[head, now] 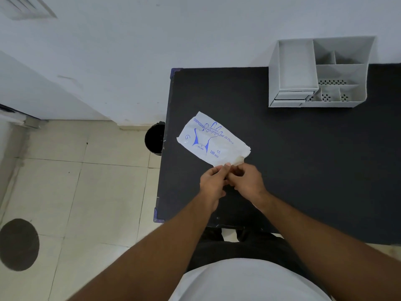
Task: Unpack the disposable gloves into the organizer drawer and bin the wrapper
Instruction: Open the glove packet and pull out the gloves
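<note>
A white glove packet (211, 141) with blue print lies flat on the black table (303, 159), near its left side. My left hand (213, 183) and my right hand (247, 180) meet at the packet's near edge, both pinching that edge between fingertips. The gloves inside are hidden by the wrapper. A grey desk organizer (318, 71) with several compartments and closed small drawers at its front left stands at the table's far side, against the wall.
A black bin (154, 137) stands on the tiled floor just left of the table, partly hidden by the table edge. A dark round mat (19, 244) lies on the floor at the far left. The white wall runs behind the table.
</note>
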